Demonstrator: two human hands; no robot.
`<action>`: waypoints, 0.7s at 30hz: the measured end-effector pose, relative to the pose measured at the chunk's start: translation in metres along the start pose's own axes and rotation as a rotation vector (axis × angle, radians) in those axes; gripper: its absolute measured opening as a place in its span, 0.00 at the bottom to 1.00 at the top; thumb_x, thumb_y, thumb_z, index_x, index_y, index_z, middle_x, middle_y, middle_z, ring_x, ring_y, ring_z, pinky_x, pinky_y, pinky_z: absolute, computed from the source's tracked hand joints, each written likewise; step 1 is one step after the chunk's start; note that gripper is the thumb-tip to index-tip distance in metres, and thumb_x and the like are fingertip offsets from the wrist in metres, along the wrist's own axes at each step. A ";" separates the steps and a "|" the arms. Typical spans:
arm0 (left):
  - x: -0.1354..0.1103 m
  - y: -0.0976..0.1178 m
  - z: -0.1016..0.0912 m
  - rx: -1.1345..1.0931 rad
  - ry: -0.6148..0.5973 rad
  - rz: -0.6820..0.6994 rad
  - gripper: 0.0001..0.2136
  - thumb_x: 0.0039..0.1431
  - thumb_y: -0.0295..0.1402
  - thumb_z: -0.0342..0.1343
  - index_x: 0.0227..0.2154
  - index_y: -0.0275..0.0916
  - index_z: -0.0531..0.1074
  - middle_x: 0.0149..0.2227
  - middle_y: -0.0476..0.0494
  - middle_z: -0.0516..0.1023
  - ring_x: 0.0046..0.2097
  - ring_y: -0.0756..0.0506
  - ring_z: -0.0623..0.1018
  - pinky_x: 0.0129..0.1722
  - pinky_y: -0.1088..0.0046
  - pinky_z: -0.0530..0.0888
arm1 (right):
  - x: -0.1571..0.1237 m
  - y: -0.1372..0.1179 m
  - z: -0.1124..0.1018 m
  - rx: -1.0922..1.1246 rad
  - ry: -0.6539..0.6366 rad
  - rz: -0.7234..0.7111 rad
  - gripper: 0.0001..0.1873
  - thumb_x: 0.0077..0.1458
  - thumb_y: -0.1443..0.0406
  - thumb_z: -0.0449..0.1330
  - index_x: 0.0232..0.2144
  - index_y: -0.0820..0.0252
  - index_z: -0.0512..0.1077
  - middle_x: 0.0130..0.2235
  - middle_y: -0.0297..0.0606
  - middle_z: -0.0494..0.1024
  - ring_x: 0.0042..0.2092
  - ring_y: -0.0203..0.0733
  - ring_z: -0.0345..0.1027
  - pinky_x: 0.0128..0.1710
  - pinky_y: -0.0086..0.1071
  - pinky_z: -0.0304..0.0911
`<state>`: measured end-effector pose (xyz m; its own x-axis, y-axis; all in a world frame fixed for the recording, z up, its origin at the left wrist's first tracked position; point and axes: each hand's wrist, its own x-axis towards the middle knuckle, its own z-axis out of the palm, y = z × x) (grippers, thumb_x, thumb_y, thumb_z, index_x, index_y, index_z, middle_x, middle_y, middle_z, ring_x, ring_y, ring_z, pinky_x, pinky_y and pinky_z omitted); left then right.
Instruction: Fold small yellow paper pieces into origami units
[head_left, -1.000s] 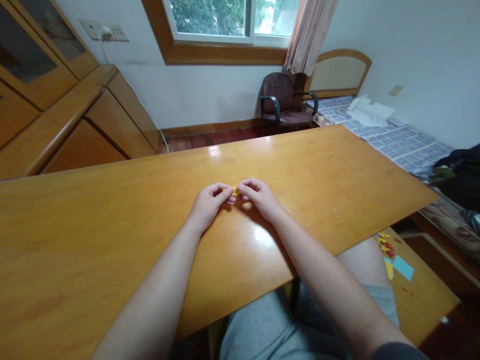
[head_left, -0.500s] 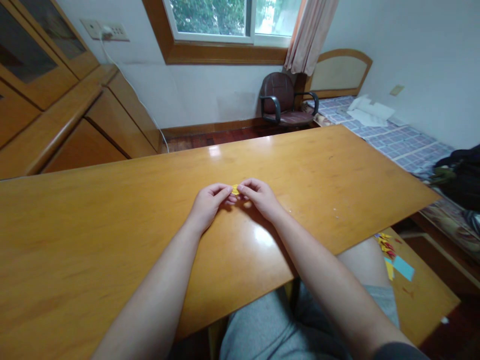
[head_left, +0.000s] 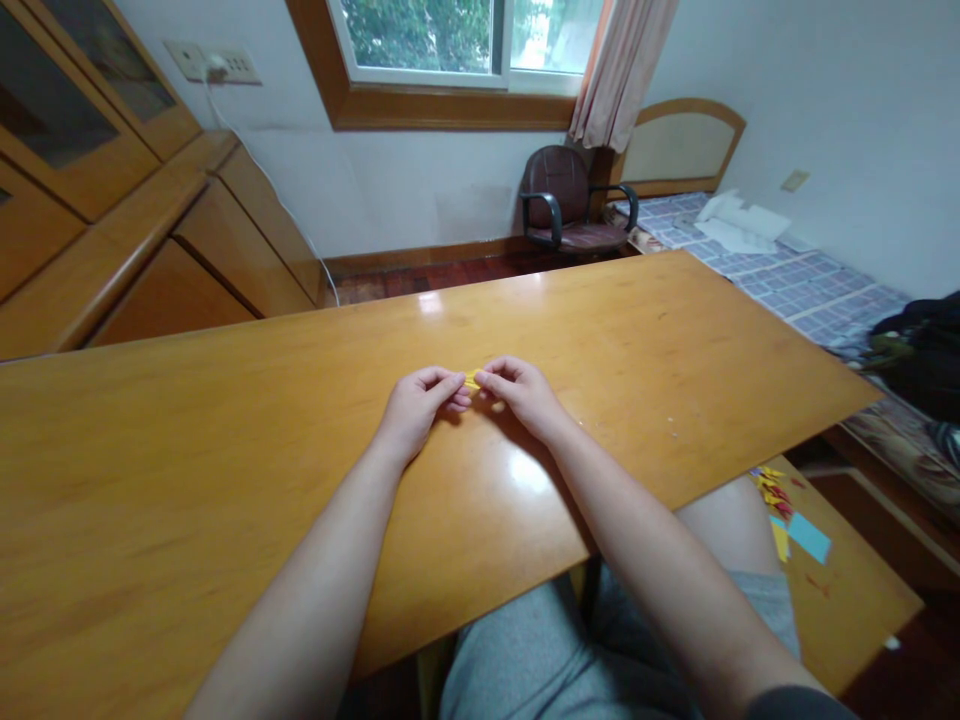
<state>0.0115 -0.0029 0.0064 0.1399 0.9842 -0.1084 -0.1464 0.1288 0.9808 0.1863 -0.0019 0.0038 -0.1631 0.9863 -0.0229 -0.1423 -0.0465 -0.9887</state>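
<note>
Between my two hands is a small folded piece of yellow paper (head_left: pixel 472 380), just above the wooden table (head_left: pixel 225 450). My left hand (head_left: pixel 424 405) pinches its left end between thumb and fingers. At the right end, my right hand (head_left: pixel 521 395) grips it the same way. Only a narrow strip of the yellow paper shows; my fingertips cover the rest.
A bench (head_left: pixel 847 600) at my right holds a pile of yellow and red folded pieces (head_left: pixel 772 490) and a light-blue paper sheet (head_left: pixel 810 538). Beyond the table stands a dark armchair (head_left: pixel 559 195). A bed (head_left: pixel 810 285) lies along the right wall, and wooden cabinets (head_left: pixel 247 240) stand at left.
My hands stay in nearly the same place. The yellow paper between my fingertips looks slightly narrower and more creased, and some fingers have shifted a little.
</note>
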 end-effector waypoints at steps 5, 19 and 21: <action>0.000 0.000 -0.001 0.067 0.004 0.026 0.15 0.49 0.44 0.67 0.28 0.34 0.77 0.28 0.42 0.81 0.28 0.49 0.78 0.29 0.73 0.76 | 0.001 0.001 0.000 -0.019 -0.017 -0.016 0.20 0.45 0.51 0.69 0.30 0.60 0.71 0.26 0.30 0.73 0.28 0.33 0.64 0.30 0.28 0.59; 0.002 -0.002 -0.001 0.006 -0.053 -0.030 0.18 0.52 0.47 0.62 0.29 0.33 0.76 0.29 0.40 0.81 0.28 0.48 0.79 0.30 0.72 0.77 | 0.000 -0.005 0.000 -0.082 -0.035 -0.010 0.18 0.47 0.53 0.67 0.27 0.62 0.72 0.24 0.31 0.73 0.27 0.32 0.63 0.30 0.28 0.57; 0.002 -0.001 -0.001 -0.041 -0.044 -0.047 0.17 0.52 0.46 0.62 0.30 0.33 0.76 0.29 0.41 0.81 0.28 0.48 0.79 0.29 0.73 0.77 | -0.001 -0.006 0.000 -0.074 -0.032 -0.008 0.18 0.47 0.52 0.67 0.27 0.62 0.72 0.24 0.31 0.73 0.27 0.32 0.63 0.30 0.29 0.57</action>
<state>0.0113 -0.0008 0.0055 0.1898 0.9710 -0.1457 -0.1787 0.1801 0.9673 0.1874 -0.0023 0.0092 -0.1932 0.9811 -0.0116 -0.0717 -0.0259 -0.9971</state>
